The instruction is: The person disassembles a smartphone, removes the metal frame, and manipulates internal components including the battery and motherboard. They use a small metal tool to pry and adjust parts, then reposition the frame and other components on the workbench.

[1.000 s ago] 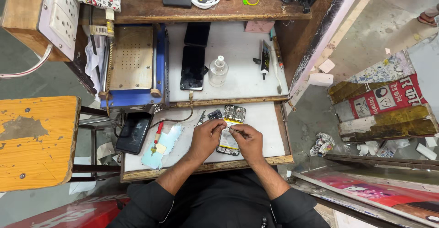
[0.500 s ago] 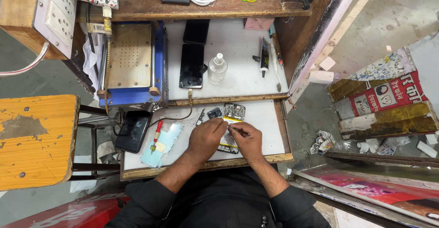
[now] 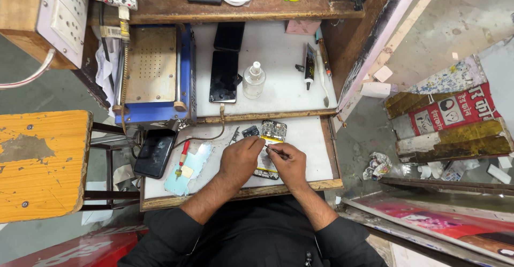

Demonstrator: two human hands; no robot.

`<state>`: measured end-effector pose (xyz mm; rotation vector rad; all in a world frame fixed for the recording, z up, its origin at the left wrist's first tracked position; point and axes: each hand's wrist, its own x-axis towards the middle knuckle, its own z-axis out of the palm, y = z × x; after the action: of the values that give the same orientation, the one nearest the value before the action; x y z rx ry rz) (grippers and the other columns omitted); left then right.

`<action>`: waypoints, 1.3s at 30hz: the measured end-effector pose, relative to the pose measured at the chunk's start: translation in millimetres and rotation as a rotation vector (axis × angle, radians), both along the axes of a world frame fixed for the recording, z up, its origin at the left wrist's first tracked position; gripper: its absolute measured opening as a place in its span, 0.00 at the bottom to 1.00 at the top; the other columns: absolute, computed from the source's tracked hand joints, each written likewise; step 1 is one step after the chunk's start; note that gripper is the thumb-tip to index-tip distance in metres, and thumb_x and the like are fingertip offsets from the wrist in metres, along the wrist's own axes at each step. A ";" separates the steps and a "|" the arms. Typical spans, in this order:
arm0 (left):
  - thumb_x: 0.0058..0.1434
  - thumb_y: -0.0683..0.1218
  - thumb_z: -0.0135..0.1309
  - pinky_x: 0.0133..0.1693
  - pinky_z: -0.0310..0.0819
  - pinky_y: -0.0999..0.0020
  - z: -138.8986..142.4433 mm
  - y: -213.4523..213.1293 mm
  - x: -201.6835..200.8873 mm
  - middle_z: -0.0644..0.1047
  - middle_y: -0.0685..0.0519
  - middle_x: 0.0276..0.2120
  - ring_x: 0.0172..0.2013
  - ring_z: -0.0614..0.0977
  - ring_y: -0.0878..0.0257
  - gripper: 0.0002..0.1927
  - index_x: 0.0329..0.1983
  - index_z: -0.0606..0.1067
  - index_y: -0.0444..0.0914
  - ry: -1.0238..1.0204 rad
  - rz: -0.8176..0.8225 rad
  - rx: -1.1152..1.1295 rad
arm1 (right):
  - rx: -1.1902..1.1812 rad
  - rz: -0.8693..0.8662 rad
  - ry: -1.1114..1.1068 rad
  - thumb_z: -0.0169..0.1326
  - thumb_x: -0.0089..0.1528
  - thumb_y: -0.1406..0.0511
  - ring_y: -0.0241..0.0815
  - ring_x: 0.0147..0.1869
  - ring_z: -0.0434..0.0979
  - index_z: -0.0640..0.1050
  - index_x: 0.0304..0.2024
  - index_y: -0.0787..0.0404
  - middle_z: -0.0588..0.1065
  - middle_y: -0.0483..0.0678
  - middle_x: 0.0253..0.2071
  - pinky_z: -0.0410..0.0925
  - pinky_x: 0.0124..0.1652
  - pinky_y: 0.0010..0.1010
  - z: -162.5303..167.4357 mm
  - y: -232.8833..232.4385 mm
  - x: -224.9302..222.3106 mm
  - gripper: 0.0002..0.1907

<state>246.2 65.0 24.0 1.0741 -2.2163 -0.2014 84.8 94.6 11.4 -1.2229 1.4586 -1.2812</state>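
Both hands work over the opened phone (image 3: 269,146) on the counter (image 3: 310,144): left hand (image 3: 242,157) pressed closed on it, right hand (image 3: 286,162) pinching a thin tool (image 3: 274,150).

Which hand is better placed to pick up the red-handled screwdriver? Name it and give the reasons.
Left, probably. The left hand rests on the opened phone, on the side nearer the red-handled screwdriver. The right hand lies farther off and already holds a thin tool.
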 end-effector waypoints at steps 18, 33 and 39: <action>0.57 0.36 0.56 0.39 0.80 0.59 -1.3 -1.5 3.0 0.81 0.49 0.42 0.40 0.84 0.52 0.13 0.46 0.78 0.38 0.083 0.039 0.188 | -0.013 0.019 -0.057 0.60 0.62 0.73 0.33 0.43 0.83 0.83 0.43 0.69 0.83 0.49 0.40 0.77 0.43 0.23 -2.5 -1.0 1.5 0.08; 0.58 0.36 0.56 0.39 0.81 0.59 -3.4 -3.5 1.6 0.81 0.50 0.42 0.40 0.84 0.52 0.13 0.46 0.78 0.38 0.073 0.039 0.272 | 0.010 0.013 -0.031 0.62 0.62 0.71 0.33 0.43 0.83 0.83 0.43 0.67 0.83 0.49 0.40 0.77 0.43 0.23 0.4 -2.1 2.6 0.08; 0.56 0.35 0.56 0.40 0.81 0.60 -1.8 -4.0 2.1 0.81 0.49 0.42 0.41 0.85 0.53 0.14 0.46 0.77 0.37 0.046 -0.005 0.123 | 0.006 0.001 0.009 0.62 0.61 0.72 0.33 0.42 0.83 0.83 0.43 0.67 0.83 0.49 0.39 0.77 0.43 0.22 1.7 -2.3 3.6 0.07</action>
<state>248.3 60.9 22.2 1.1180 -2.1895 -0.3655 88.5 92.2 13.1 -1.2261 1.4671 -1.2715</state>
